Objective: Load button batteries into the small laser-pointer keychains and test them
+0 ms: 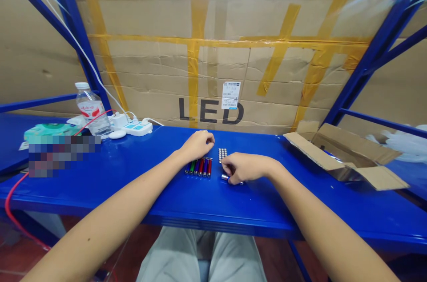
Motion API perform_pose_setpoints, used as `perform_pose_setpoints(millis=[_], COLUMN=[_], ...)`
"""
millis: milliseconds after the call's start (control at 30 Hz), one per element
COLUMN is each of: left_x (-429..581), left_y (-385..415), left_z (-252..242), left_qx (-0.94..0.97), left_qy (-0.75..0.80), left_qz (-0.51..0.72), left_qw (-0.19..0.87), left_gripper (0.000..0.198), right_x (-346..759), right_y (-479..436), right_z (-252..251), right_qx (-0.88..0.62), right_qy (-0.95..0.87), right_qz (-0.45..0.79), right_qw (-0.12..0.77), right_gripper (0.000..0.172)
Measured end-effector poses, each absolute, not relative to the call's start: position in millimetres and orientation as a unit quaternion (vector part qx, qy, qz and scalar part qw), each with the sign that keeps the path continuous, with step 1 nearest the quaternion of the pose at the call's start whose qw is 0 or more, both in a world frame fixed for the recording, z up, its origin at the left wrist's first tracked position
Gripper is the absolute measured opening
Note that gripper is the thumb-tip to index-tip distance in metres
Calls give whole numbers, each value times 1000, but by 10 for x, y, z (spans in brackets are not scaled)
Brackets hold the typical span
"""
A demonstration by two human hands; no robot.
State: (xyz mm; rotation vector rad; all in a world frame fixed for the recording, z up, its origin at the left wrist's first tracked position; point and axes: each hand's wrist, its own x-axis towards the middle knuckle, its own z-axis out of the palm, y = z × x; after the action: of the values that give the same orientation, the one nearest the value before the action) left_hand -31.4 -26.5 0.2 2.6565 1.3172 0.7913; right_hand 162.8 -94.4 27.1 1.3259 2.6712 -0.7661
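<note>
My left hand (197,144) rests on the blue shelf top (133,184) with its fingers curled, just behind a row of several small coloured cylinders (199,167) in green, purple, red and blue. My right hand (243,168) lies to their right, fingers closed around a small silver cylinder (225,177) that sticks out on the left of the hand. A block of several small silver button cells (222,154) lies between the two hands. What the left fingers hold, if anything, is hidden.
An open cardboard box (347,153) sits at the right. At the left stand a water bottle (91,110), a white power strip (135,127) with cables and a teal tissue pack (50,130). Taped cardboard marked LED (210,110) forms the back wall.
</note>
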Motion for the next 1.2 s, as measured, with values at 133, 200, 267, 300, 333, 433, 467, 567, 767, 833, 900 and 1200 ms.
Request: perform_pose_setpoints(millis=[133,200,267,300,333,433,467,567,767,833,900,1200], left_x=[-296,-275,-249,-236,-223,-197,-192,-176,-130,-123,-123,-22], left_y=[-238,-230,-240,-253,-269,-331,-351,-402,-505,-536,-554,-309], left_z=[-20,-27,-33,-35,-36,-30,-25,-5,5,-2,-8,1], left_qx=[882,890,903,909,914,924,926,928,944,947,947,941], left_qy=[404,385,355,341,329,316,317,321,296,289,289,306], left_qz=[242,240,233,229,222,202,196,181,145,138,140,142], left_qw=[34,47,67,76,81,71,65,50,-3,-22,-29,-35], left_gripper=[16,18,21,22,22,19,17,14,17,22,26,38], right_x=[1800,1921,2029,2070,2101,2132,2127,2099,2080,2081,2081,2084], right_y=[-870,-799,-724,-689,-658,-596,-585,-571,-553,-546,-541,-517], right_z=[328,338,332,325,316,285,275,246,201,195,192,168], right_qx=[425,447,474,488,503,539,546,549,537,538,538,533], right_qy=[866,844,818,808,801,794,794,798,805,806,807,810], right_qz=[-259,-271,-261,-244,-224,-154,-134,-106,-111,-108,-106,-104], right_qw=[-40,-118,-194,-220,-236,-236,-231,-226,-224,-221,-220,-223], right_gripper=[14,25,40,42,40,29,28,30,29,30,30,27])
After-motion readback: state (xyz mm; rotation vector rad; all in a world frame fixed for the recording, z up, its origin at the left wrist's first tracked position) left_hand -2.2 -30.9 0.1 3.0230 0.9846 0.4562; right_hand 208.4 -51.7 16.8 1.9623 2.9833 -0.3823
